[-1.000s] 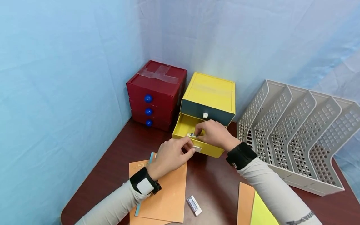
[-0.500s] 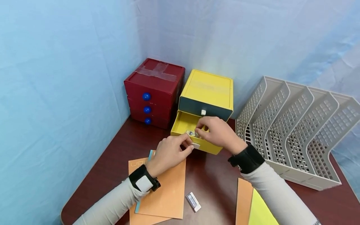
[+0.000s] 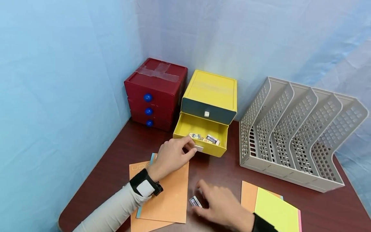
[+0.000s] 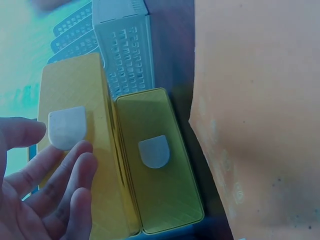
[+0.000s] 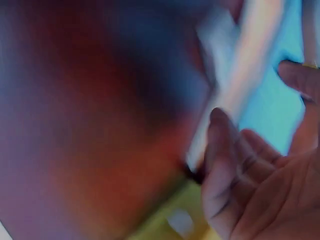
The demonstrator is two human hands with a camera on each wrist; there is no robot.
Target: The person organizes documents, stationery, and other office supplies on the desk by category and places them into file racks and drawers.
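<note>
My left hand point(image 3: 171, 158) holds the white handle point(image 3: 199, 148) of the pulled-out yellow drawer point(image 3: 179, 127), thumb and index finger at its edges in the left wrist view. Inside that drawer, near its front wall, lie a patterned eraser point(image 3: 194, 136) and an eraser in a dark-and-white sleeve point(image 3: 213, 139). My right hand point(image 3: 221, 204) is low over the table, thumb and index finger spread on either side of another small sleeved eraser point(image 3: 195, 202). Motion blurs the right wrist view, where the fingers point(image 5: 220, 145) appear apart.
A red drawer box point(image 3: 155, 93) with blue knobs stands left of the yellow drawer box point(image 3: 211, 90). Orange booklets point(image 3: 171, 190) lie under the left forearm. A yellow notebook point(image 3: 276, 209) overlaps an orange one at right. Behind it stands a grey file rack point(image 3: 290, 129).
My right hand has left the drawer and come down toward me to the eraser on the table, uncovering the dark-and-white eraser inside. My left hand has stayed at the handle.
</note>
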